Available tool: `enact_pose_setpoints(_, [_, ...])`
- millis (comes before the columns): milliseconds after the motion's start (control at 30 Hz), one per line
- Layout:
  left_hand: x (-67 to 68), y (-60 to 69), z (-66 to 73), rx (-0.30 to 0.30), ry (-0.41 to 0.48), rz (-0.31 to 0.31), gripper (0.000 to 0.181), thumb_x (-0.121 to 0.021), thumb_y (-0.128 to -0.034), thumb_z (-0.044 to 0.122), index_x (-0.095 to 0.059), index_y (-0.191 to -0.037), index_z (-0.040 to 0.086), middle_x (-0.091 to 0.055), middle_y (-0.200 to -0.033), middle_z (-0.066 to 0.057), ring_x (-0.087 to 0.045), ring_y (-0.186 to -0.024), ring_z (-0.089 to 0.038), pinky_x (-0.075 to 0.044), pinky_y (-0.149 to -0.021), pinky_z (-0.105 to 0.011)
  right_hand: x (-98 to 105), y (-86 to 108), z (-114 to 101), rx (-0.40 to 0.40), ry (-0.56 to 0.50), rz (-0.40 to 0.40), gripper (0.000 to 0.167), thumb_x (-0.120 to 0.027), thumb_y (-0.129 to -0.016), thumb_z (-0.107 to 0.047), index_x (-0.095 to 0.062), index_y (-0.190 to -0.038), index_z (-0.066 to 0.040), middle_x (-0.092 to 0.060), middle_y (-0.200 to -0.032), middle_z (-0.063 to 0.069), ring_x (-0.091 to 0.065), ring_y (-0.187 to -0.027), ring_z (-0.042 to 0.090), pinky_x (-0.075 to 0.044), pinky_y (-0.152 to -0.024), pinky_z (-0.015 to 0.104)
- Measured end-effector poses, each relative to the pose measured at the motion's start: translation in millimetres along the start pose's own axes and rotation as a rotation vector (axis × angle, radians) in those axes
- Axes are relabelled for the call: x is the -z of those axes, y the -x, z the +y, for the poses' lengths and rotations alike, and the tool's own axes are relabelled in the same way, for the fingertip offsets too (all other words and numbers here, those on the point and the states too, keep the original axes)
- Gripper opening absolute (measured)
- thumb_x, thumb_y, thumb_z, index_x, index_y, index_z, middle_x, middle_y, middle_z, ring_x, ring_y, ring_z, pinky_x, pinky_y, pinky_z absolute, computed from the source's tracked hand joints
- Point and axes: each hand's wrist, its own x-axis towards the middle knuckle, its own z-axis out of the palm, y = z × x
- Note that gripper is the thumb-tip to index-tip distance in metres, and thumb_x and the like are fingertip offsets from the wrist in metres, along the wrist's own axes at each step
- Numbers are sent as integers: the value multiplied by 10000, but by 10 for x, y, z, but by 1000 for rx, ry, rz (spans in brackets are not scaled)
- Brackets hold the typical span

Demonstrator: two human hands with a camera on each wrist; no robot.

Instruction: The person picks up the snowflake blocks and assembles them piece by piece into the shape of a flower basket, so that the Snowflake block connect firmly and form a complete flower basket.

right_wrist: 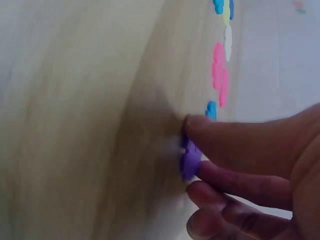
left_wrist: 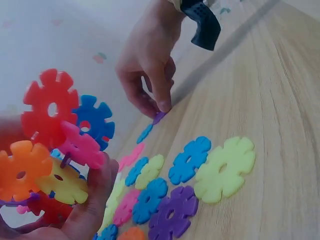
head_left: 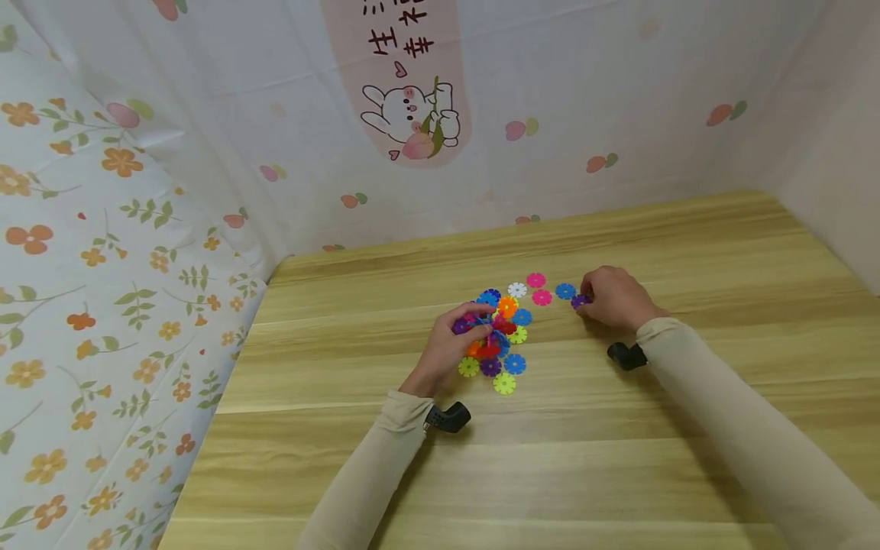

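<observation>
My left hand [head_left: 445, 345] holds a cluster of joined plastic notched discs above the table; in the left wrist view a red disc [left_wrist: 46, 107], an orange disc [left_wrist: 21, 175] and a pink disc [left_wrist: 82, 146] belong to it, with fingers curled around the lower part. At the right end of the loose discs, my right hand [head_left: 617, 296] has thumb and fingertips on a purple disc [head_left: 580, 302]. The right wrist view shows that purple disc [right_wrist: 191, 159] pinched between thumb and fingers, low at the table surface. A blue disc [head_left: 565, 291] lies just left of it.
Loose discs lie on the wooden table [head_left: 550, 458] around the cluster, among them a white disc [head_left: 517, 289], a yellow-green disc [head_left: 504, 383] and a blue disc [head_left: 514, 363]. Patterned cloth [head_left: 289, 114] hangs behind and to the left of the table.
</observation>
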Motion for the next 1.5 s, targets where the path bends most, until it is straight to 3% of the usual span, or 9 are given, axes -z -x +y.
enact_pose_setpoints(233, [-36,-13,-8,2,35,55,230,-600,-906,78,-669,-1115,144,-536,-1228,20,-515,-1111,-188,-445,-917,-343,-35,6,29,-7,-67,-6,234,-718,-789,-110,-544,-882,16,-566,-783,100,-504,-700,249,-441,-631,379])
enact_pose_setpoints(433, [-48,-20,-19,3,46,70,235,-573,-918,72,-654,-1136,103,-521,-1250,-5,-483,-1149,-205,-433,-930,-346,-85,55,0,52,-160,12,160,-660,-814,-35,-519,-881,0,-583,-775,88,-510,-673,222,-436,-613,354])
enact_pose_setpoints(633, [-51,-33,-15,6,50,71,266,-552,-931,63,-620,-1189,56,-519,-1251,-88,-535,-1068,-219,-455,-898,-334,-158,109,-218,95,-422,-26,95,-582,-887,-19,-495,-911,9,-591,-695,106,-542,-550,207,-423,-480,277])
enact_pose_setpoints(767, [-59,-36,-10,6,30,79,286,-559,-923,47,-608,-1205,38,-532,-1224,-143,-559,-973,-186,-477,-846,-329,-180,136,-427,121,-616,-64,113,-525,-938,-42,-452,-987,28,-619,-689,152,-548,-529,300,-413,-447,276])
enact_pose_setpoints(933, [-103,22,112,-3,1,86,292,-546,-916,5,-591,-1204,-9,-532,-1205,-193,-555,-904,-159,-486,-811,-313,-232,138,-600,95,-733,-27,154,-532,-946,-66,-468,-1056,21,-662,-768,179,-568,-558,347,-462,-458,302])
enact_pose_setpoints(1067, [-143,83,221,-12,-12,106,285,-535,-914,-15,-590,-1194,-23,-533,-1197,-185,-552,-893,-153,-490,-800,-295,-275,140,-665,89,-752,17,159,-558,-936,-88,-504,-1048,12,-665,-769,179,-572,-556,333,-473,-466,298])
enact_pose_setpoints(1233, [-166,82,220,-28,-23,125,276,-542,-907,-24,-604,-1176,-15,-552,-1201,-145,-564,-946,-202,-492,-813,-302,-328,141,-700,121,-704,80,103,-568,-931,-94,-530,-989,-18,-666,-715,148,-576,-519,326,-448,-433,290])
enact_pose_setpoints(1500, [-217,64,180,-78,-87,159,259,-577,-881,-45,-626,-1134,-20,-573,-1191,-133,-540,-1056,-248,-496,-799,-281,-417,159,-768,97,-628,160,92,-592,-910,-62,-527,-951,-12,-669,-689,87,-589,-499,281,-451,-427,296])
